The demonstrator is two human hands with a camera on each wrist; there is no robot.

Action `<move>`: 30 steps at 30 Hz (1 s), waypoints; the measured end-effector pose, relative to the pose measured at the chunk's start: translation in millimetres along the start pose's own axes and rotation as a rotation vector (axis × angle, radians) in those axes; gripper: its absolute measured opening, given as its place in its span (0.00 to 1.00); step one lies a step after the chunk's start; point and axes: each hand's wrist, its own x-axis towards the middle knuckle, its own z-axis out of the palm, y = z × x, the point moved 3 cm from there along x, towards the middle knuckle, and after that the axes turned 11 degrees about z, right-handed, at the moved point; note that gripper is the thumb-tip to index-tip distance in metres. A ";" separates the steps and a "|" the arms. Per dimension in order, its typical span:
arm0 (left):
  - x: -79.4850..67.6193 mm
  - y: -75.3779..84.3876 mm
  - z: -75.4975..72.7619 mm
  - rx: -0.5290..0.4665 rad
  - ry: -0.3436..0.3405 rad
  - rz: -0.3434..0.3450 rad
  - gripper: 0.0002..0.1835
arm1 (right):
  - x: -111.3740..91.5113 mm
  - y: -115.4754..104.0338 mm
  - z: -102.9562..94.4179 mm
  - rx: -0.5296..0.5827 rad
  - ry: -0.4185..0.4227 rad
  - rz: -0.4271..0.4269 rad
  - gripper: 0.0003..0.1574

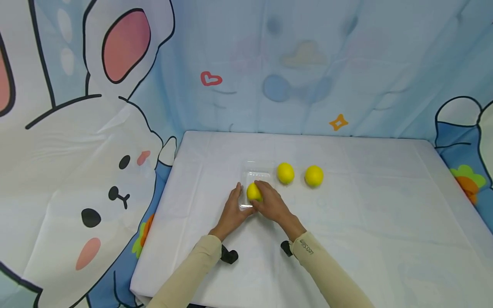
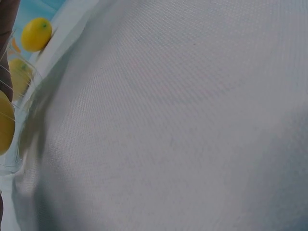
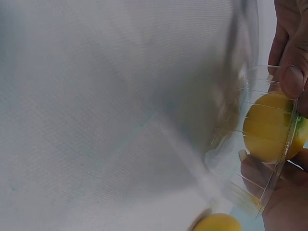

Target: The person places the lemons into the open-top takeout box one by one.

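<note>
A clear plastic tray (image 1: 259, 164) stands on the white-covered table, with my left hand (image 1: 232, 212) holding its left side and near corner. In the right wrist view, the left thumb (image 3: 292, 82) lies against the tray's rim. My right hand (image 1: 271, 204) grips a yellow lemon (image 1: 253, 192) at the near end of the tray; its lower part is hidden. Through the clear wall, the right wrist view shows this lemon (image 3: 267, 127) between the hands. Just right of the tray sits a second lemon (image 1: 285, 173), and farther right a third lemon (image 1: 313, 176).
A white cloth (image 1: 377, 222) covers the table. Behind it hangs a light blue curtain (image 1: 239, 107), and a rabbit-print cloth (image 1: 69, 171) hangs at the left. Black wrist mounts (image 1: 230, 256) show beneath the sleeves.
</note>
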 end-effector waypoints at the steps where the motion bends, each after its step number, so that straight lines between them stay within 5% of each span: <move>1: 0.3 0.5 0.0 -0.001 -0.001 0.002 0.55 | 0.1 -0.3 -0.3 0.002 -0.004 0.003 0.41; 30: 0.8 2.9 -1.1 0.002 -0.007 -0.007 0.54 | 2.2 -7.2 -2.5 -0.020 -0.091 0.038 0.40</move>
